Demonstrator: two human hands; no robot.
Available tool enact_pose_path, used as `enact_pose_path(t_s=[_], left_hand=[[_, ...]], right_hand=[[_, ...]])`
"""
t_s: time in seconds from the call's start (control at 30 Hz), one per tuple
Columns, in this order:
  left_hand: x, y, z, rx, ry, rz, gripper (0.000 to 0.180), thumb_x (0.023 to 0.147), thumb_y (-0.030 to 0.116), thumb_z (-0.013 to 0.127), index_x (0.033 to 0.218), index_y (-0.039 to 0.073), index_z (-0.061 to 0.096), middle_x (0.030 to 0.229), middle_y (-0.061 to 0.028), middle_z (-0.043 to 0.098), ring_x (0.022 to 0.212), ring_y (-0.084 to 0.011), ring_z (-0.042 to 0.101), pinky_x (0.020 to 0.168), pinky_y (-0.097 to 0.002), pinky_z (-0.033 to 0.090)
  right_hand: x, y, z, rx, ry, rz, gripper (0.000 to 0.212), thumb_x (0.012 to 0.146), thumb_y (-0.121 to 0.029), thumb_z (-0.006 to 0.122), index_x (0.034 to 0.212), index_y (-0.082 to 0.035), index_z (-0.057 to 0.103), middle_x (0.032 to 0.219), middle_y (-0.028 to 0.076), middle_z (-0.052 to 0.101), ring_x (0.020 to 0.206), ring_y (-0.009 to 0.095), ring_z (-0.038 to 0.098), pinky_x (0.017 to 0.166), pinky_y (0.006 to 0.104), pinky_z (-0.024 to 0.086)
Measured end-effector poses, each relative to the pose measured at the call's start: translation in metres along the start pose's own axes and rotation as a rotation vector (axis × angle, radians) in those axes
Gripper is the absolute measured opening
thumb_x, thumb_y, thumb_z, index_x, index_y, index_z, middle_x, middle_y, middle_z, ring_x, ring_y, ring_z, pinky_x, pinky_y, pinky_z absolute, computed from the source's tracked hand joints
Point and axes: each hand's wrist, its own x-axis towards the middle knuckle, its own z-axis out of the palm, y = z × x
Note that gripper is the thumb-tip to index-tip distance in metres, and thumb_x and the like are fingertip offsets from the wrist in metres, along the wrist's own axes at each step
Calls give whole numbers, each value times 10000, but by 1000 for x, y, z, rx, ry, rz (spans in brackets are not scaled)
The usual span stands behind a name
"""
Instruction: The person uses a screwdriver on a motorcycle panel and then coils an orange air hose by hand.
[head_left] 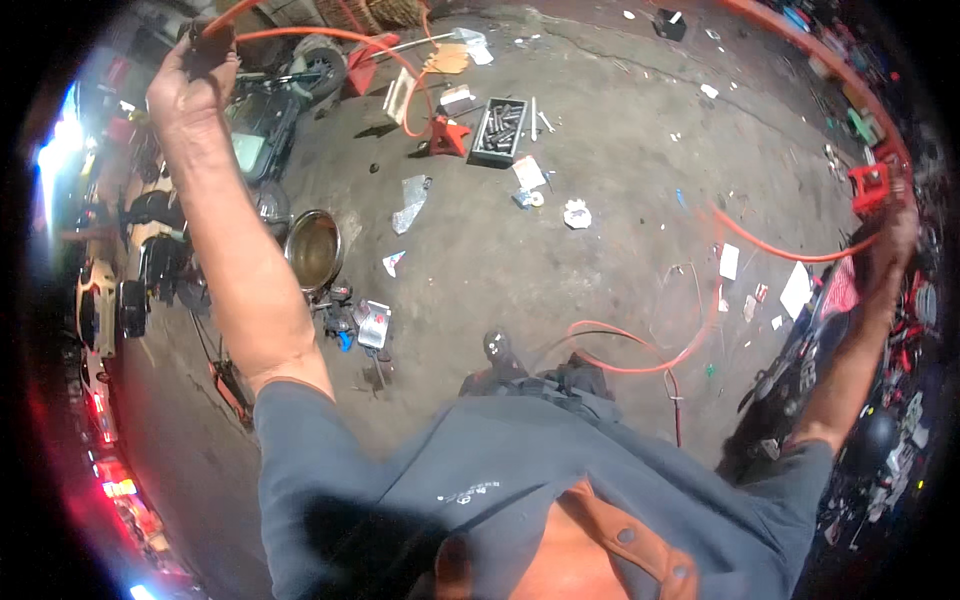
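Note:
Both my arms are stretched out wide. At the upper left my left hand (190, 95) is closed around an orange air hose (310, 32), with a dark piece by the fingers. Far to the right my right hand (895, 230) is smeared and dim, closed on the hose where one length curves in from the floor. Another thick stretch of hose arcs above that hand, along the upper right rim. Loose loops of the hose (640, 370) hang or lie in front of my body. The fingers of my right hand are hard to make out.
On the concrete floor stand a grey tray of sockets (499, 132), a red jack stand (447, 136) and a round metal basin (313, 248). Paper scraps and wrappers lie scattered. Motorcycle parts (150, 240) crowd the left; a red stand (869, 188) and clutter line the right.

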Motion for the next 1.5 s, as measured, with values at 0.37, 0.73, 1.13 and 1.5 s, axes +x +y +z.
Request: enact_pose_path(t_s=[0.37,0.73,1.13,1.5], left_hand=[[119,39,-107,63,-48,-42,158,859,-44,382,955,-115,486,885,-188,533,840,-284,552,727,-394,508],[16,57,-121,-276,229,-178,194,896,86,386,888,-90,467,647,-86,405,546,-164,389,446,-268,313],[-121,-224,141,755,-150,-205,108,863,175,528,817,80,547,563,38,430,412,-41,356,342,-185,256],[-151,-408,98,596,-580,-693,197,848,135,551,962,-26,556,632,9,486,555,-66,444,490,-234,375]], right_hand=[[-181,70,-42,186,-383,469,397,735,-284,673,996,-6,560,736,-16,540,562,59,479,481,205,379],[-326,138,-130,-539,-247,864,347,685,-310,642,837,1,621,652,28,500,588,138,483,527,272,389],[-177,142,74,425,216,901,217,876,-351,566,798,-158,507,544,-102,295,426,15,265,367,178,186],[-45,22,291,427,-58,530,375,919,-361,484,1080,-26,535,639,-26,479,463,45,378,407,183,302]])
